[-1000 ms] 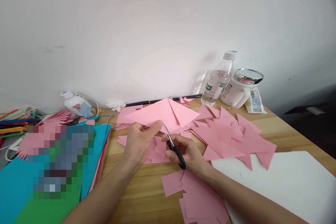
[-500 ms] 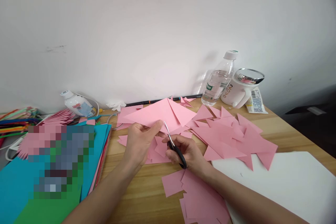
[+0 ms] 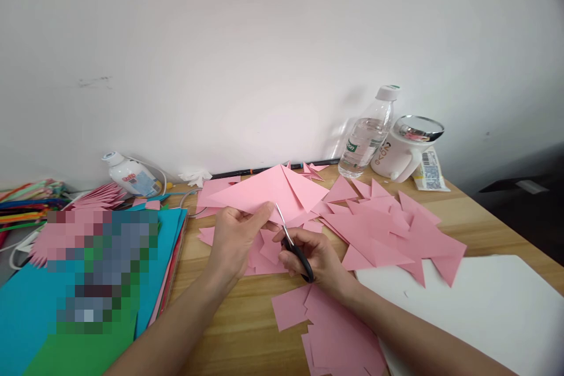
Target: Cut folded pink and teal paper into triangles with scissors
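Low in the frame, loose pink squares (image 3: 335, 329) lie on the wooden table (image 3: 233, 329) beside a white sheet (image 3: 484, 299). At centre the right hand (image 3: 319, 258) is clenched through the handles of small scissors (image 3: 293, 244), blades up at the lower edge of a folded pink paper (image 3: 273, 191) that the left hand (image 3: 233, 238) pinches. The cut looks barely begun. To the right, many pink triangles (image 3: 392, 229) are piled, seemingly finished pieces. Farther back stand a water bottle (image 3: 368, 135) and a mug (image 3: 405, 150).
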### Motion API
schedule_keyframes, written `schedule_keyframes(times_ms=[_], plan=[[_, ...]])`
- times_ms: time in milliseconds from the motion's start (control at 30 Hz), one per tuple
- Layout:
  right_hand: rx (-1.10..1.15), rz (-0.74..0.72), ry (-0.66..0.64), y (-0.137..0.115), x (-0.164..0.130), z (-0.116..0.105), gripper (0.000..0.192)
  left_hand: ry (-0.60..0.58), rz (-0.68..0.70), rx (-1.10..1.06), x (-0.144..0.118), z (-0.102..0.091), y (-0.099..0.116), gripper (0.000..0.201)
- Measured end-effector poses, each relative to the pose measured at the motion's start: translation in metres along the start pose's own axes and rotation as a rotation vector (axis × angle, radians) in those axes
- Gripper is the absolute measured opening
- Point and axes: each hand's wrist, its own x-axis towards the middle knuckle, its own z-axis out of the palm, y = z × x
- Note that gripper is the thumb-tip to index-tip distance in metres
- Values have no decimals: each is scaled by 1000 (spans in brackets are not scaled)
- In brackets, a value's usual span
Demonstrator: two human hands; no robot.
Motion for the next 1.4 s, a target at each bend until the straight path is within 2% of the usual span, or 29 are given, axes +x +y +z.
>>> schedule_keyframes(times_ms=[433,700,967,1200,1400], plan=[[27,36,3,4,0,-1,18,-25,7,-5,0,0,-1,21],[95,-9,30,7,2,-3,39,-98,-6,-7,-4,5,5,14],[74,-25,21,4,2,-2,39,-107,-19,-33,-5,4,5,15],[90,-40,14,5,2,-2,38,-78,31,-95,-2,1,6,15],[117,-25,20,4,2,-2,40,-88,93,-34,-2,-1,3,16]])
